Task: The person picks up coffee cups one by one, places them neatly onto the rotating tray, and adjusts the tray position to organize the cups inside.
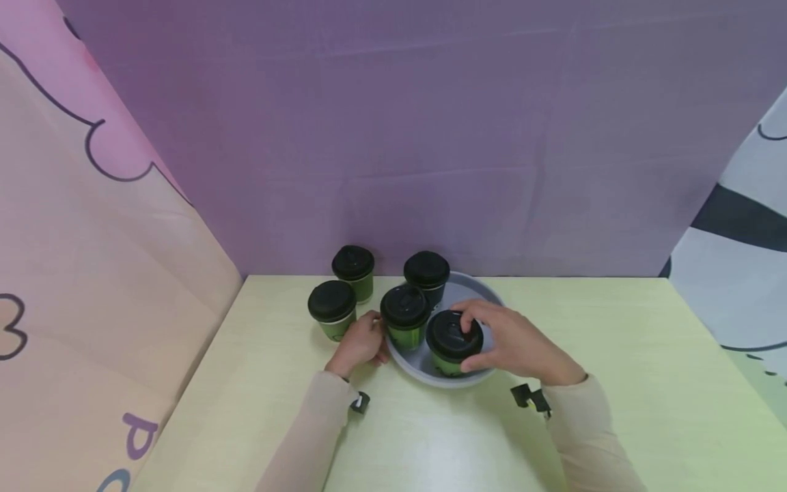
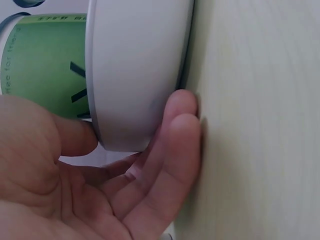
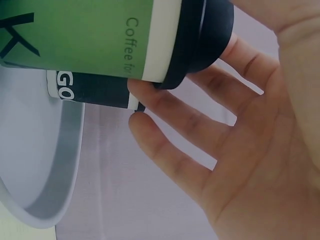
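Landmark = round tray [image 1: 462, 290], sitting on table [image 1: 645, 383], toward its back edge. Backdrop [image 1: 479, 137] behind tray; side panels, left [image 1: 92, 260] and right [image 1: 744, 273], well out from it. Three lidded paper cups at tray: rear cup [image 1: 427, 270] on its back part, middle cup [image 1: 404, 311] on its left part, front cup [image 1: 453, 338] at its front; can't tell if base touches. Two more on table left of tray: near-left cup [image 1: 333, 311], far-left cup [image 1: 354, 266] behind that. Left hand [image 1: 361, 342] at tray's left rim, right hand [image 1: 515, 342] over its right side.
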{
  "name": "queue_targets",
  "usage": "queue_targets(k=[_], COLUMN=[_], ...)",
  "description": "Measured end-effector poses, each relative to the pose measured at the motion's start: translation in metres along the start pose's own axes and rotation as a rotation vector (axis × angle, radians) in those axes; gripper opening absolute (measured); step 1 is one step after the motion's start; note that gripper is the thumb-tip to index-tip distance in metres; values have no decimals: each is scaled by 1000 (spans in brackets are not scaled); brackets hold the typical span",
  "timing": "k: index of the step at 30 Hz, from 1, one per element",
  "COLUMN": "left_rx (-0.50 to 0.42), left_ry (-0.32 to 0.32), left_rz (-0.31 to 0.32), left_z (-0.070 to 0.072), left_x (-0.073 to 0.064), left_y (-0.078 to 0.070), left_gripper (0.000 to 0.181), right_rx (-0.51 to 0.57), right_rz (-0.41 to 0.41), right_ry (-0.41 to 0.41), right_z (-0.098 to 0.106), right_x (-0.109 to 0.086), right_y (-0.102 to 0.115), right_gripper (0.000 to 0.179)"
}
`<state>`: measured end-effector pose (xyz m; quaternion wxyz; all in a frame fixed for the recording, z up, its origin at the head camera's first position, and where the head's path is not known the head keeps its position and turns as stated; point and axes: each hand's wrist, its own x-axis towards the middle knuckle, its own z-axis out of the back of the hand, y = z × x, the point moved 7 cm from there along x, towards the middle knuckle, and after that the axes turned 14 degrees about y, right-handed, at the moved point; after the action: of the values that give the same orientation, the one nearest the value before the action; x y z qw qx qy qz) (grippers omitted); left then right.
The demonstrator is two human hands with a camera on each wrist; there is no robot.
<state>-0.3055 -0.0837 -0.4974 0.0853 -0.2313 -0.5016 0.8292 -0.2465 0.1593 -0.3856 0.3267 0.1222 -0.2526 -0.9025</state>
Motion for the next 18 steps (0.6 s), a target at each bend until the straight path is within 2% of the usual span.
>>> queue_targets(k=[4,12,18], left_rx=[-4,-1,-2], left_ry=[-24,-46,-24], left_rz=[-27,-33,-33], left_z=[0,-1,-1], left_x=[2,4,3], left_y=[0,2,1], left_gripper=[35,33,34], right_rx=[4,-1,-3], right_rz=[1,18,20], right_ry=[-4,-13,-14], right_z=[-1,-3,-3], right_x=[1,3,3], right_y=[1,2,5], right_gripper=[52,54,54])
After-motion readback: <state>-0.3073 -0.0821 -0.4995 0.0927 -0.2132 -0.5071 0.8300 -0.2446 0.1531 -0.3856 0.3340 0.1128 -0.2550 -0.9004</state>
